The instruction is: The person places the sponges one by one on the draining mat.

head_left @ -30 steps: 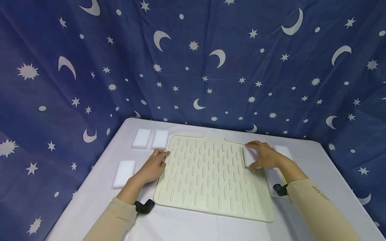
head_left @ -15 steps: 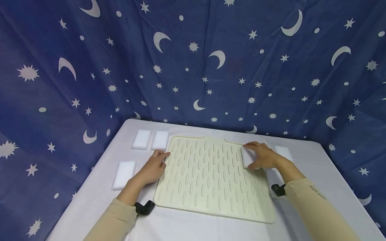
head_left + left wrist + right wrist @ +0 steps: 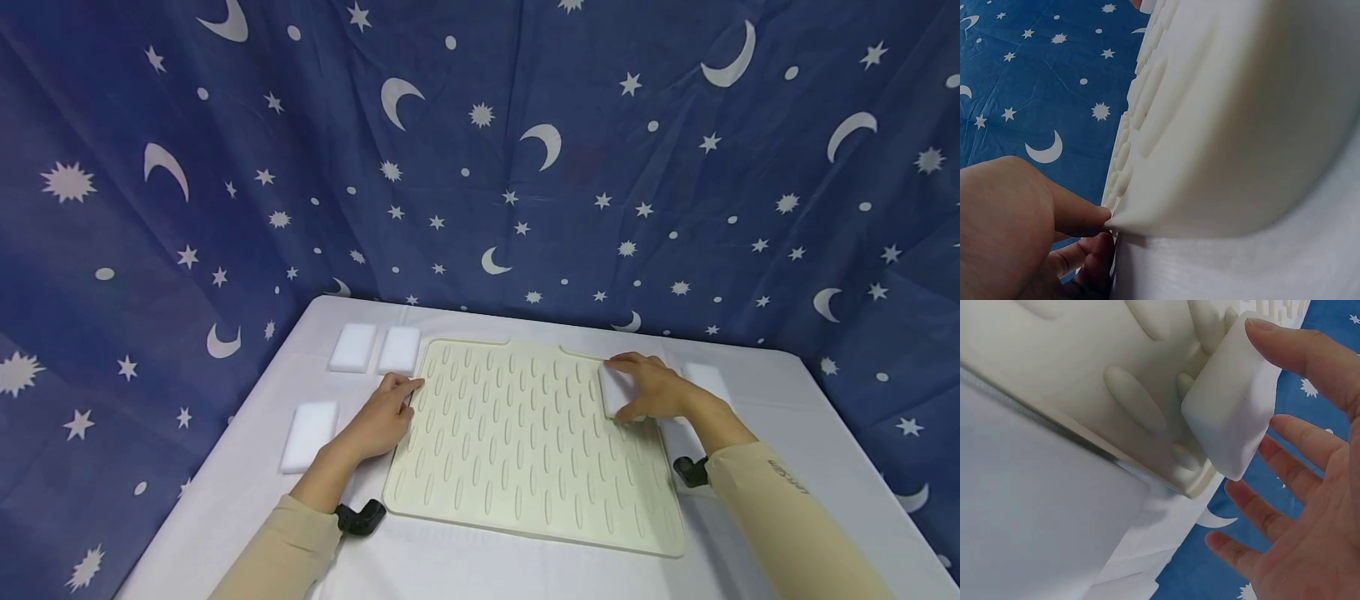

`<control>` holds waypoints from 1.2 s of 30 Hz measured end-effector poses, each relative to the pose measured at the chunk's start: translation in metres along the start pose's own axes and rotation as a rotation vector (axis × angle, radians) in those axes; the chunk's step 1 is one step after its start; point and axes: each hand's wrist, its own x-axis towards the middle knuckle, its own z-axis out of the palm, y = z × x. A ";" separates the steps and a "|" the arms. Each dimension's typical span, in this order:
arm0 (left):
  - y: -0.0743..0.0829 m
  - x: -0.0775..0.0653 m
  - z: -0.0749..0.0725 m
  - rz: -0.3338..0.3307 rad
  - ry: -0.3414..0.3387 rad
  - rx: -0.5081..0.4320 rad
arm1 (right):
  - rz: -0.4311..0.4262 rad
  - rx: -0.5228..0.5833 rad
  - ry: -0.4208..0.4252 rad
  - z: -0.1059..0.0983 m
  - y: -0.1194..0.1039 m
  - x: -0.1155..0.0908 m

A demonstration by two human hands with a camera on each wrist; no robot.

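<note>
A cream drying mat (image 3: 517, 450) with rows of raised oval ridges lies on the white-covered table. My left hand (image 3: 381, 421) pinches its left edge; in the left wrist view, thumb (image 3: 1088, 215) and fingers meet at the mat's rim. Near the mat's far right corner, my right hand (image 3: 654, 386) holds a white block-shaped foam sponge (image 3: 617, 390) against the ridges. In the right wrist view the sponge (image 3: 1232, 400) leans on the mat's ridged surface, thumb on one side and fingertips along the other.
Several more white sponges lie about: a pair (image 3: 352, 348) at the back left, another sponge (image 3: 310, 437) by my left forearm, and a sponge (image 3: 707, 379) partly hidden behind my right wrist. A dark blue curtain (image 3: 480, 167) with moons and stars hangs behind the table.
My right hand and the sponge have shifted very slightly left on the mat. The left hand keeps its place at the mat's edge.
</note>
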 end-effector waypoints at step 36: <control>0.000 -0.001 0.001 -0.005 0.007 0.009 | -0.019 0.027 0.046 0.003 0.003 -0.015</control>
